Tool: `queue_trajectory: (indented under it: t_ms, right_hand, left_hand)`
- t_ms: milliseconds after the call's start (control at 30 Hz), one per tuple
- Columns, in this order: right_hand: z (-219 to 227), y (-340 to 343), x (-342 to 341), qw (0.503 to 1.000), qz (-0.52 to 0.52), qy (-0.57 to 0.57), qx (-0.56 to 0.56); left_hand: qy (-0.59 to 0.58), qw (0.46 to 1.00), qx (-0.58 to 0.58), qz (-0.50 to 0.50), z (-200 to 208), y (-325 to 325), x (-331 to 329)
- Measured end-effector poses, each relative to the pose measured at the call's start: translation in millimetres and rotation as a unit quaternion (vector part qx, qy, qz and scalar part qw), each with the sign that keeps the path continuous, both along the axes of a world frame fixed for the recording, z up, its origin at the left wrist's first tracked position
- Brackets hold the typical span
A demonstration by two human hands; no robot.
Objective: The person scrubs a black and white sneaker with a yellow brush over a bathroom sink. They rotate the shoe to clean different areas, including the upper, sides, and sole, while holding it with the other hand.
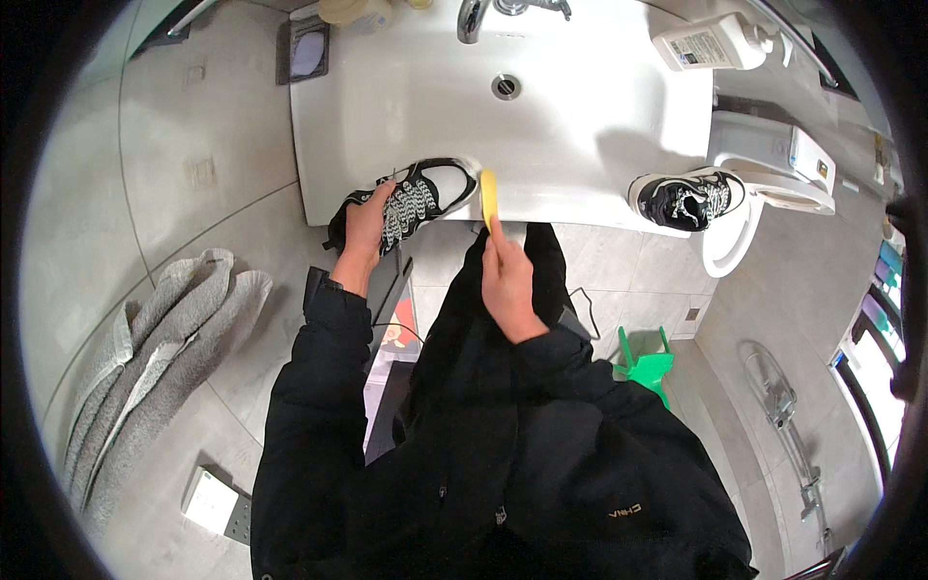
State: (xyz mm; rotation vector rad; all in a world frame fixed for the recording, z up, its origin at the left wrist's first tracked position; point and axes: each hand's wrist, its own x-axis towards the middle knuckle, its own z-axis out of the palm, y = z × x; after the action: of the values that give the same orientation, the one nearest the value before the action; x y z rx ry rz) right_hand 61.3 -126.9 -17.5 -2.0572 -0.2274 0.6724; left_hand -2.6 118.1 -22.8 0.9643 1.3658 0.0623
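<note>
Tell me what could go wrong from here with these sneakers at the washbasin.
The unheld sneaker sits on the front right edge of the washbasin, near the toilet; a bump might knock it off. The left hand grips the other sneaker across the front rim, so pushing with the yellow brush-like tool in the right hand could dislodge it.

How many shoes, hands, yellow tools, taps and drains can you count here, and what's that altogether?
Shoes: 2 (held shoe, other shoe)
Hands: 2 (left hand, right hand)
Yellow tool: 1
Tap: 1
Drain: 1
Total: 7
</note>
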Motion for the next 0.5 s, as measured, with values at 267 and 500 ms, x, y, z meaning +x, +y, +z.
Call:
queue_trajectory:
  t_ms: [267, 500]
  right_hand:
    - [6, 19, -13, 0.998, -0.062, -0.03, 0.004]
    - [17, 41, -10, 0.988, -0.139, -0.02, 0.06]
  left_hand:
    - [0.004, 1.0, -0.006, 0.007, 4, 0, 3]
    - [0.014, 1.0, -0.023, 0.004, -1, 0, -1]
